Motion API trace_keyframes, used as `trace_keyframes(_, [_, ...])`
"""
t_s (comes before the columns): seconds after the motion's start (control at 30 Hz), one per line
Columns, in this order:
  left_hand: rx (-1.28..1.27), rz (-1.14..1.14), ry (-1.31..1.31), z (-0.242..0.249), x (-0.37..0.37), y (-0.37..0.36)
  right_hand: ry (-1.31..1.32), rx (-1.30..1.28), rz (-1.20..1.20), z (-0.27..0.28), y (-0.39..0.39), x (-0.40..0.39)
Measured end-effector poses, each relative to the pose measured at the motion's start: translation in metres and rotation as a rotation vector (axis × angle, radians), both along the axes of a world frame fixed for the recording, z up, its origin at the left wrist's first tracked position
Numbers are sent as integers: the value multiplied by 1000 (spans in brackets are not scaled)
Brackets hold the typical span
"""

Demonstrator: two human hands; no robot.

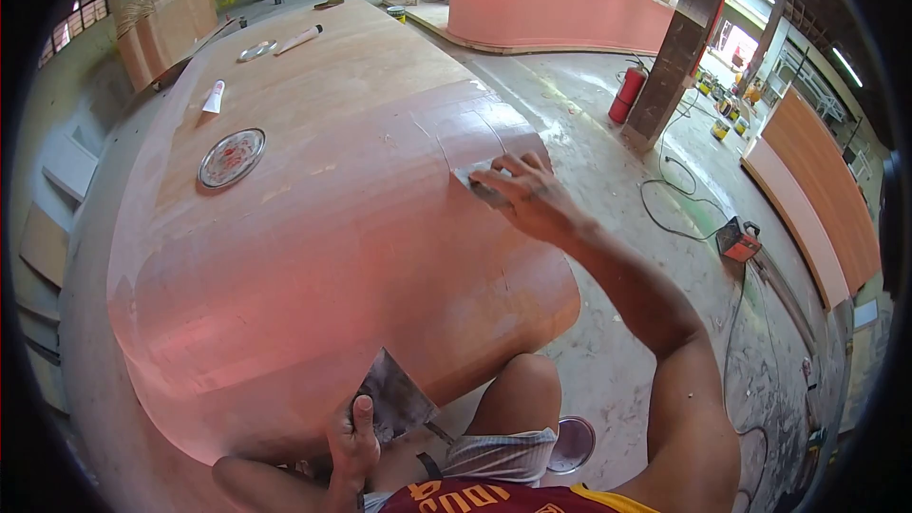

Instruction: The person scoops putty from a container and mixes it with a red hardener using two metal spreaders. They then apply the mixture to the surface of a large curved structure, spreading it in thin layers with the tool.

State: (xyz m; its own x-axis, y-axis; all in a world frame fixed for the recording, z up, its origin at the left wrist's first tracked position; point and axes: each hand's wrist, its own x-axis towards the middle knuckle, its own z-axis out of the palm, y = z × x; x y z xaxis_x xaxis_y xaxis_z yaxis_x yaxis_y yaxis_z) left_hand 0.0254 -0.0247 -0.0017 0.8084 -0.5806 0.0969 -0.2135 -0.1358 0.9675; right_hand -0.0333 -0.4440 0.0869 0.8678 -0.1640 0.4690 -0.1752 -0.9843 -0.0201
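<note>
A large curved panel (313,256), coated pink toward the near side and bare wood farther back, fills the middle. My right hand (518,192) is closed on a thin grey spreader (472,174), whose edge lies against the panel's right part, beside thin raised lines. Low in the view, my left hand (355,439) grips a dark square metal plate (394,397), thumb on top, near the panel's front edge. On the panel lie a round metal lid (232,159) with reddish paste, a white tube (214,97), a smaller lid (256,50) and a longer tube (299,39).
A round lid or tin (572,445) sits on the floor by my knee. Rightward are a fire extinguisher (627,93) beside a pillar (682,38), a red machine (738,239) with cables, and a leaning board (822,190). A pink curved counter (551,2) stands behind.
</note>
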Motion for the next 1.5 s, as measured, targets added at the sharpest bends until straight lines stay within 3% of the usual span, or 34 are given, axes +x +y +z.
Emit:
trace_keyframes(0.4, [26,-34,-44,-6,-4,16,-64,-113,-106,-106,23,-42])
trace_keyframes(0.77, [-3,-26,-47,-11,-9,22,-81,-71,-28,-123,30,-60])
trace_keyframes(0.97, [-15,-12,-81,-9,-14,24,37,-48,16,-126,43,-80])
trace_keyframes(1.07, [-20,-59,-16,-13,-11,27,121,20,11,-136,58,-95])
trace_keyframes(1.17, [-121,-38,189,-18,-15,9,312,166,-58,-91,86,-109])
trace_keyframes(1.27, [-435,-102,571,-21,-12,-28,164,484,-40,-68,97,-112])
trace_keyframes(1.37, [-493,-163,727,-31,-5,-48,-70,1105,107,-45,125,-113])
trace_keyframes(1.4, [-552,-186,800,-29,-7,-57,-123,1186,142,-49,135,-117])
trace_keyframes(1.5, [-681,-222,945,-16,-15,-75,-350,922,381,-40,175,-113])
